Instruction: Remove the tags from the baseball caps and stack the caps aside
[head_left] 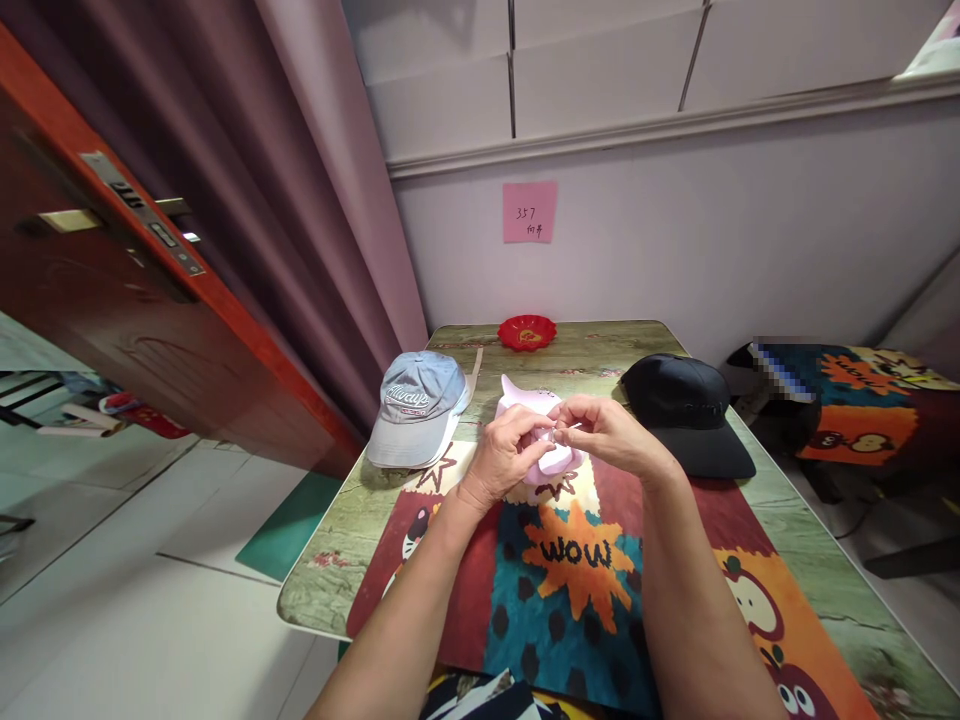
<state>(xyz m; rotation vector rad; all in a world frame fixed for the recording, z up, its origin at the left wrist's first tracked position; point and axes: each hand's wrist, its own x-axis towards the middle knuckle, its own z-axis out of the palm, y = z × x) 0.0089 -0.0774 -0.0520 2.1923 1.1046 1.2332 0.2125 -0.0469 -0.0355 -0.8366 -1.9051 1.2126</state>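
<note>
My left hand (pixel 511 448) and my right hand (pixel 611 432) meet over the middle of the table. Both are closed, thumbs and forefingers pinched close together on a small, thin, whitish piece (pixel 561 432), too small to name. Just beneath and behind the fingers lies a pale pink thing (pixel 523 394) with a pointed tip and curved edges; my hands cover much of it, so its kind is unclear. A blue-grey baseball cap (pixel 421 398) with white lettering sits left of my hands, and a black baseball cap (pixel 681 408) to their right.
A red scalloped dish (pixel 527 333) stands at the back of the wood-patterned table (pixel 319 575). A colourful mat (pixel 517 600) lies under my forearms. A pink note (pixel 529 212) is on the wall. At left are a purple curtain and a wooden door (pixel 112 330).
</note>
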